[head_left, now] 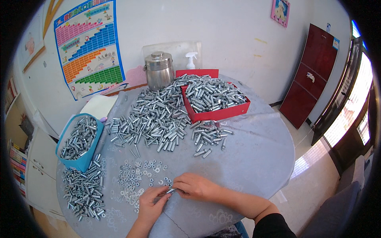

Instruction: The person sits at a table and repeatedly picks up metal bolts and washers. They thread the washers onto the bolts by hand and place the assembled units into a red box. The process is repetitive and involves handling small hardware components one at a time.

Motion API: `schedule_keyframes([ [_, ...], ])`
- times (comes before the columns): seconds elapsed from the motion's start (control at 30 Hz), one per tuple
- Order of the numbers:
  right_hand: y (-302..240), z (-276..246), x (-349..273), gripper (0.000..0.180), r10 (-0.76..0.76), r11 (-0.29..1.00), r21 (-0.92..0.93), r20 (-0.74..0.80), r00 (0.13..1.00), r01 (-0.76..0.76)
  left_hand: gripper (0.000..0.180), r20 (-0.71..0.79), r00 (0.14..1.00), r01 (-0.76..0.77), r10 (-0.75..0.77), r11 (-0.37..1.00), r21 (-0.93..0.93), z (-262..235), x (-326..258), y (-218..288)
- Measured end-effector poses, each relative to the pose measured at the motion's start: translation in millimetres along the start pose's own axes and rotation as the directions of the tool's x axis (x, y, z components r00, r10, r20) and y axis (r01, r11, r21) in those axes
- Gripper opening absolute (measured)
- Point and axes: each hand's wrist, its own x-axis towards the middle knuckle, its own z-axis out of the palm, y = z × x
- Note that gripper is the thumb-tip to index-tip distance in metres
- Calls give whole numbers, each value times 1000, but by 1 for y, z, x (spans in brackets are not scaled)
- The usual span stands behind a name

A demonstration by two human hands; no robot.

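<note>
My left hand [152,204] and my right hand [194,186] meet at the near edge of a round table [254,158] with a grey cloth. Between their fingertips both pinch one small silver metal sleeve bolt [171,190]. Just beyond my left hand lies a scatter of small silver washers and nuts [137,176]. A large heap of silver sleeve bolts [152,119] fills the table's middle, and a smaller cluster [208,137] lies to its right.
A red box [216,115] full of bolts stands at the back right. At the left is a blue box [79,141] of bolts, with another pile [83,190] below it. A steel canister [158,71] and a spray bottle [191,61] stand by the wall.
</note>
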Motion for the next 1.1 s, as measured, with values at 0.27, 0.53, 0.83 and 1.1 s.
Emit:
schedule_keyframes([
  [0.27, -8, 1, -2, 25, 189, 937, 303, -14, 982, -176, 18, 40, 958, 278, -285, 879, -387, 6, -7, -8],
  [0.53, -6, 6, -7, 25, 523, 412, 813, 159, 837, -412, 17, 129, 919, 372, -371, 713, -595, 2, -3, -9],
  [0.83, -6, 6, -5, 22, 543, 372, 816, 194, 817, -442, 17, 182, 930, 357, -320, 664, -657, 4, -5, -10],
  [1.1, 0, 13, -11, 11, 604, 183, 867, 273, 749, -464, 18, 205, 921, 383, -333, 670, -636, 5, -5, -12],
])
